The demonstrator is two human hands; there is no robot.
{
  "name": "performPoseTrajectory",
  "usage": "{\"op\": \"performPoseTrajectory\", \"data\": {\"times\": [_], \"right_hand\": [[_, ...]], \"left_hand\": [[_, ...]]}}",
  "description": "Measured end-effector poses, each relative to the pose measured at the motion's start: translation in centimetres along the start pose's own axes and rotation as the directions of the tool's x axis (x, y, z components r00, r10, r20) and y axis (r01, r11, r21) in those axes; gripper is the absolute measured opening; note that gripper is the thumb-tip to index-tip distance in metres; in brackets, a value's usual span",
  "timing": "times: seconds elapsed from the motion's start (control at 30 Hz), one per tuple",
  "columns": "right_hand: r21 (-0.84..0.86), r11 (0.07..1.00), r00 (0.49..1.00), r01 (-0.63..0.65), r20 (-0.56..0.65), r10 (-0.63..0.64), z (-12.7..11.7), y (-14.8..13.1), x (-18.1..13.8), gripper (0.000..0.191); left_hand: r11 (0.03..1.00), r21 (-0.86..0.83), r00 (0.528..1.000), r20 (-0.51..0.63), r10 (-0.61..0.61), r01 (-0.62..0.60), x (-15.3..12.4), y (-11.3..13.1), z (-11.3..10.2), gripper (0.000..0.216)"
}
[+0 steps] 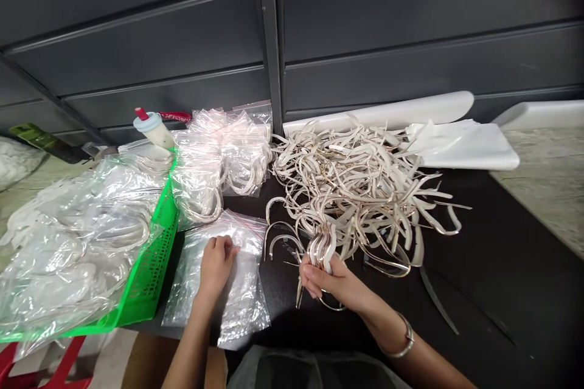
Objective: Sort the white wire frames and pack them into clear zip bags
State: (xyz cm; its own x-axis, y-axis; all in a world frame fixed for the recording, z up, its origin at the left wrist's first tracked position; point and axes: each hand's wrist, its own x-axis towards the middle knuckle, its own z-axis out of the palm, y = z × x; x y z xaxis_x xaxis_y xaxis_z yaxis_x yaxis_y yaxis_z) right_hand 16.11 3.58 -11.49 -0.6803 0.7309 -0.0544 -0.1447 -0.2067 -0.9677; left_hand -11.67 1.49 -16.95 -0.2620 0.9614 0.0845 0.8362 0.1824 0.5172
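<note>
My right hand [331,279] is closed around a small bunch of curved cream and gold headbands [322,249] at the near edge of a big loose pile of headbands [360,185] on the black table. My left hand [218,264] rests with fingers curled on a stack of clear zip bags [241,292] lying flat in front of me, pinching the top bag near its red-striped seal.
A green plastic basket [152,261] at the left holds bagged headbands. More filled bags [219,158] are heaped behind the flat stack. A white bottle with a red cap [152,127] stands behind the basket. White foam sheets [456,140] lie at the back right against a dark wall.
</note>
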Motion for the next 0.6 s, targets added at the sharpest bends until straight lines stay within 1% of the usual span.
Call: {"op": "performPoseTrajectory", "data": {"times": [0.1,0.17,0.23,0.3,0.37,0.43,0.5,0.6], "right_hand": [[-0.063,0.998,0.998,-0.020,-0.059,0.016,0.3,0.3,0.3,0.043],[-0.122,0.992,0.992,-0.040,-0.123,0.025,0.5,0.3,0.5,0.043],[-0.148,0.988,0.982,-0.055,-0.189,0.026,0.6,0.1,0.7,0.041],[-0.145,0.988,0.970,-0.052,-0.241,0.015,0.7,0.0,0.8,0.038],[-0.145,0.988,0.960,-0.043,-0.279,0.000,0.8,-0.2,1.1,0.035],[-0.169,0.985,0.952,-0.026,-0.305,-0.027,0.9,-0.2,1.3,0.032],[-0.183,0.983,0.951,0.001,-0.304,-0.057,0.9,-0.2,1.5,0.030],[-0.137,0.990,0.950,0.042,-0.300,-0.082,0.8,-0.2,1.6,0.028]], "left_hand": [[1.000,-0.015,1.000,0.009,0.023,-0.023,0.1,0.2,-0.3,0.014],[0.998,-0.038,0.999,0.019,0.044,-0.043,-0.1,0.7,-0.8,0.016],[0.995,-0.065,0.997,0.026,0.077,-0.075,-0.5,1.6,-1.4,0.017],[0.982,-0.110,0.987,0.017,0.157,-0.154,-1.2,3.0,-2.0,0.017],[0.947,-0.168,0.961,-0.015,0.275,-0.274,-1.8,4.7,-2.6,0.015],[0.899,-0.215,0.924,-0.054,0.379,-0.381,-2.3,6.2,-2.9,0.013],[0.865,-0.239,0.896,-0.071,0.438,-0.442,-2.6,7.3,-3.0,0.012],[0.826,-0.260,0.863,-0.080,0.498,-0.501,-2.8,8.0,-2.8,0.012]]}}
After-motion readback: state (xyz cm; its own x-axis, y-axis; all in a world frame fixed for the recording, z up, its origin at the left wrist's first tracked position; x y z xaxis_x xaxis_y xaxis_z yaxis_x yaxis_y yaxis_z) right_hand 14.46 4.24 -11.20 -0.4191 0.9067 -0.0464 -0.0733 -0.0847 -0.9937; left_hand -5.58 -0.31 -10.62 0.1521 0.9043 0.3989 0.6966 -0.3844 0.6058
